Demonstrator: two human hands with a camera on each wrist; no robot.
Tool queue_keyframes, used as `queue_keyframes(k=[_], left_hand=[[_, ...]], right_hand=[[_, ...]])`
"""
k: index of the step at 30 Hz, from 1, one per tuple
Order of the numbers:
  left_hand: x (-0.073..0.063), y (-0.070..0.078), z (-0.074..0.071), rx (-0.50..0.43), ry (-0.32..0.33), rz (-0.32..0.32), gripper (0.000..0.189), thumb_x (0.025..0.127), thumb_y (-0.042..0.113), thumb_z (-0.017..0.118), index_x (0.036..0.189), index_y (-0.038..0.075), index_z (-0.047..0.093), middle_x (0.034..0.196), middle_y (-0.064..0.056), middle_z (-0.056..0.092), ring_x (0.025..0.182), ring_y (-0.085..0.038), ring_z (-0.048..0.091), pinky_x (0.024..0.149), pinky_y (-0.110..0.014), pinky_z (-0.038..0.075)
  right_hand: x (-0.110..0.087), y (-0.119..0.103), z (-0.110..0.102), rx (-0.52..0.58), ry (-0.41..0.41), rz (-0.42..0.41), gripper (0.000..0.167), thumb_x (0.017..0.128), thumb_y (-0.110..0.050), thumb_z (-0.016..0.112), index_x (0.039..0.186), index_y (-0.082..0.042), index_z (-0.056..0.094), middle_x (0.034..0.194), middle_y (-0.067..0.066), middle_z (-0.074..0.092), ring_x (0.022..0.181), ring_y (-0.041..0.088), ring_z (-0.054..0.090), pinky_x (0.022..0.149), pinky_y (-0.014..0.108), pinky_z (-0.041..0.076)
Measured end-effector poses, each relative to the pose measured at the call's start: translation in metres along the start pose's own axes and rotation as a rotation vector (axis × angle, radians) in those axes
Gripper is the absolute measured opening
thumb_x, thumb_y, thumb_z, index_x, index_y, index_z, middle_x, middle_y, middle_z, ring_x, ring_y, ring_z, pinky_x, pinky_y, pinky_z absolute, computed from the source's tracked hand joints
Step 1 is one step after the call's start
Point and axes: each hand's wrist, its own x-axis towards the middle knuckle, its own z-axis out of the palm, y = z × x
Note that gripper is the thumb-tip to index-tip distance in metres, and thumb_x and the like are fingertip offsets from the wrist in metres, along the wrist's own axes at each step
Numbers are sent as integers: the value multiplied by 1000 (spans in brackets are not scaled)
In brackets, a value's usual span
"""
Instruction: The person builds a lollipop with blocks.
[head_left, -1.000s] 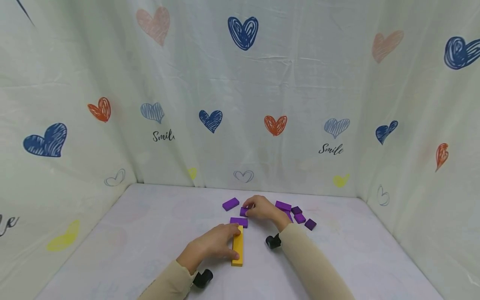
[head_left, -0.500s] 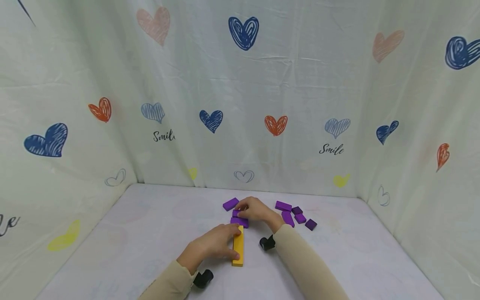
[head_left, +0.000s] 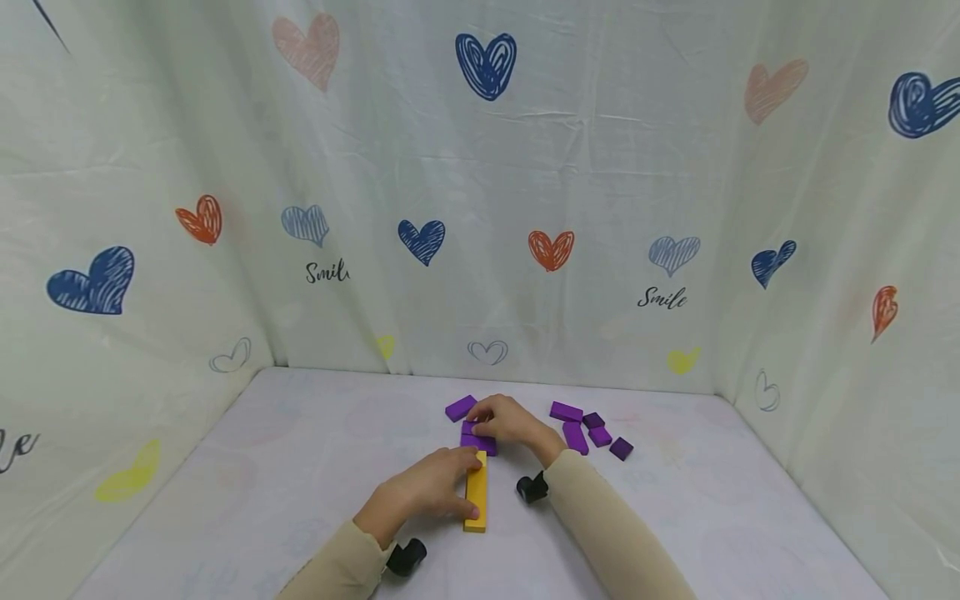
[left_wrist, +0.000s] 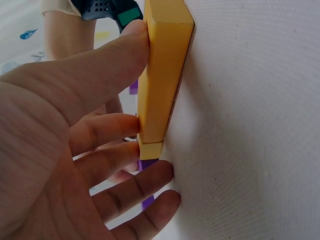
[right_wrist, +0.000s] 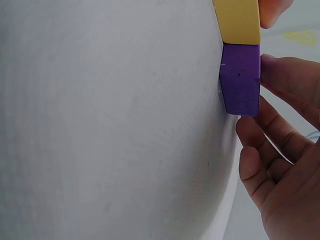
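Note:
A yellow bar lies lengthwise on the table; a seam shows near its far end in the left wrist view. My left hand rests on its top, thumb near one end and fingertips farther along, fingers fairly straight. Crosswise at the bar's far end sits a purple block, meeting the yellow in the right wrist view. Just behind it is a smaller purple block, which my right hand pinches between thumb and curled fingers. That hand partly covers both purple pieces.
Another purple block lies behind, to the left of the right hand. Off to the right are several loose purple pieces, among them an oblong one and a dark square one. A heart-printed curtain walls the white table.
My right hand has slid the small purple block left and toward me, up against the crosswise purple block, and has been nearly still lately. The left hand and yellow bar have stayed put.

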Motion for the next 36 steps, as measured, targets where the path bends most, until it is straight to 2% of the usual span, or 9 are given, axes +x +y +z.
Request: queue_keyframes(k=[11, 24, 36], left_hand=[[0, 1, -1, -3, -3, 3, 69, 75, 46, 78, 131, 12, 56, 138, -5, 51, 127, -27, 45, 107, -44, 36], [0, 1, 0, 1, -1, 15, 70, 75, 46, 78, 131, 11, 56, 137, -5, 51, 126, -27, 46, 107, -44, 37], [1, 1, 1, -20, -11, -22, 70, 75, 46, 78, 132, 14, 56, 137, -4, 52, 126, -26, 45, 107, -45, 37]], right_hand=[[0, 2, 0, 21, 1, -7, 17, 90, -14, 67, 105, -16, 72, 98, -7, 67, 92, 12, 56, 88, 33, 50], [-2, 0, 0, 23, 8, 14, 17, 90, -14, 66, 106, -16, 71, 99, -6, 66, 94, 14, 56, 91, 36, 50], [-13, 1, -7, 9, 40, -6, 23, 90, -20, 67, 111, -14, 69, 95, -5, 62, 85, 14, 55, 75, 28, 51]])
